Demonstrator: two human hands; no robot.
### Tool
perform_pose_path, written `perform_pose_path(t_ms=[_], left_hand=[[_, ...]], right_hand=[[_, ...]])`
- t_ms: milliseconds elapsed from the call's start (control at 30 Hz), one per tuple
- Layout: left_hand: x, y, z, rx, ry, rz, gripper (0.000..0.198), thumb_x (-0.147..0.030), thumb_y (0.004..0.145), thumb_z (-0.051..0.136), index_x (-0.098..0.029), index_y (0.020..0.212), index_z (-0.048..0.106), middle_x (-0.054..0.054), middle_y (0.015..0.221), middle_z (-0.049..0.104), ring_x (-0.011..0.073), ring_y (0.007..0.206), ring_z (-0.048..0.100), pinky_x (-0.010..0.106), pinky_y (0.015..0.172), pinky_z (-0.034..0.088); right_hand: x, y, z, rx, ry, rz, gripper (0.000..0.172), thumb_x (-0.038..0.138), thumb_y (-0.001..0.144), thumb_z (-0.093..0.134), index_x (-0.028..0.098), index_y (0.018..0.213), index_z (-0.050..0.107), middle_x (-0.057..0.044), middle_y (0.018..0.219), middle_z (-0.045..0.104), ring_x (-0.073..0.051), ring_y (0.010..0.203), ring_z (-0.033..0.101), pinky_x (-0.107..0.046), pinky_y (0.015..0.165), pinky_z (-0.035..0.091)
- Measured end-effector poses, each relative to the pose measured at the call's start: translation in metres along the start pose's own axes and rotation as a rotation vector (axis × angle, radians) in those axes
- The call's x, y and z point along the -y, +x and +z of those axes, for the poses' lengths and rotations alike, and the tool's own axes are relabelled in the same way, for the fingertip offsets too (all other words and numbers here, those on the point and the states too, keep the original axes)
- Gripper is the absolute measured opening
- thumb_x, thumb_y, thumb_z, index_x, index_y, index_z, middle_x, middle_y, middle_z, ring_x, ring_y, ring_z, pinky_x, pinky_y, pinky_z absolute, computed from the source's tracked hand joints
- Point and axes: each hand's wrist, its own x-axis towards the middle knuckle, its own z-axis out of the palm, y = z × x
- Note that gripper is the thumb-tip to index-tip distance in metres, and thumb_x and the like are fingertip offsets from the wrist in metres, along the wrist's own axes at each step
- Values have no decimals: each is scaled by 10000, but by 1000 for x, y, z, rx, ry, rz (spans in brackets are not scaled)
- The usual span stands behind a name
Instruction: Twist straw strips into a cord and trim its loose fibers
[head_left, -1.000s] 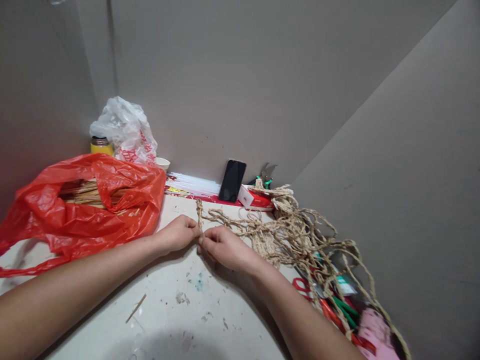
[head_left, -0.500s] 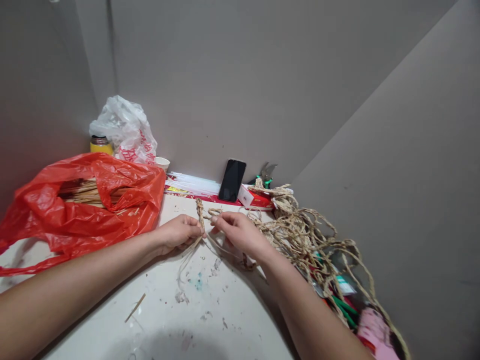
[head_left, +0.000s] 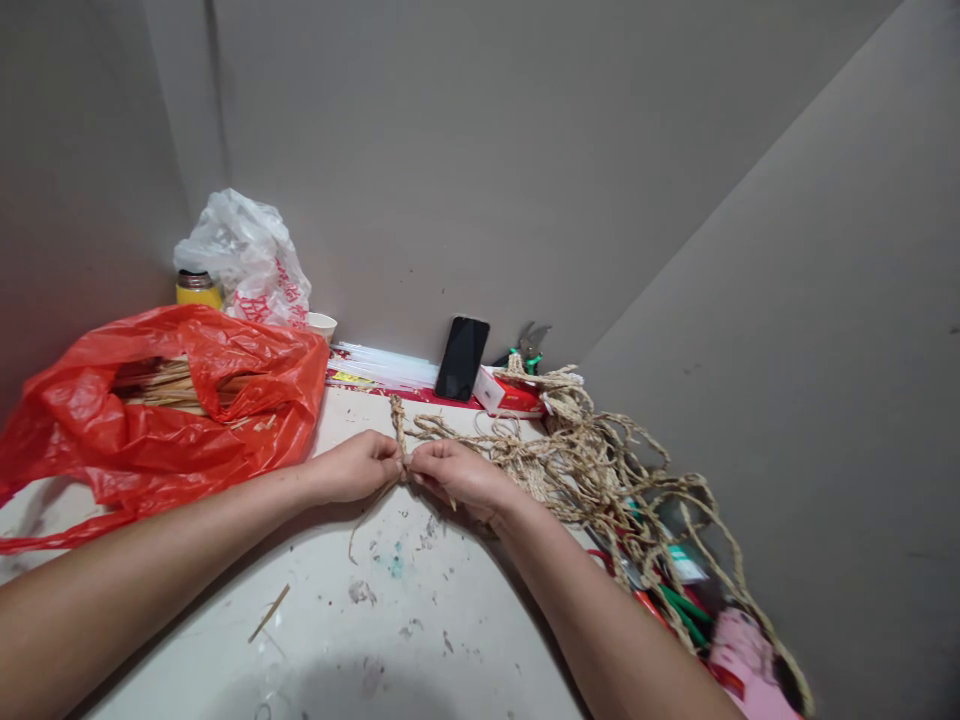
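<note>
A pale tan braided straw rope (head_left: 400, 425) sits mid-way across the stained white tabletop (head_left: 390, 620). Its short upright end is pinched where the left grip (head_left: 358, 466) and the right grip (head_left: 454, 472) meet fingertip to fingertip, both clenched on it, and thin loose strands (head_left: 366, 518) trail toward 6 o'clock. The rope runs toward 3 o'clock into a tangled heap of the same braid (head_left: 600, 470), a crumpled red plastic bag (head_left: 150, 430) lies at 9 o'clock of the hands, and a black phone (head_left: 463, 358) leans at 12 o'clock.
</note>
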Motion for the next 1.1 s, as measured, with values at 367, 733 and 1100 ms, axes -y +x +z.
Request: perform_pose_path(t_ms=[367,733,1100], left_hand=[[-34,-26,16,-124,769,-131,263,-184,807,410,-124,864,660,167,817,685,269,786,644,331,675,435],[-63,-61,45,374,990,103,219,-99,618,607,-101,825,679,143,679,682,273,587,640,311,516,416],[-18,0,1,-171,-333,-175,166,-215,803,387,-160,729,525,20,636,578,116,533,520,235,549,398]], right_hand=[[1,-1,26,-166,123,-26,253,180,642,492,189,407,398,85,343,306,-42,344,204,-221,368,92],[8,-6,10,74,349,73,179,305,665,620,131,633,590,115,362,301,-24,314,157,-196,332,85],[11,-7,-1,141,312,24,270,394,663,654,154,641,534,130,395,270,-18,337,136,-191,354,90]])
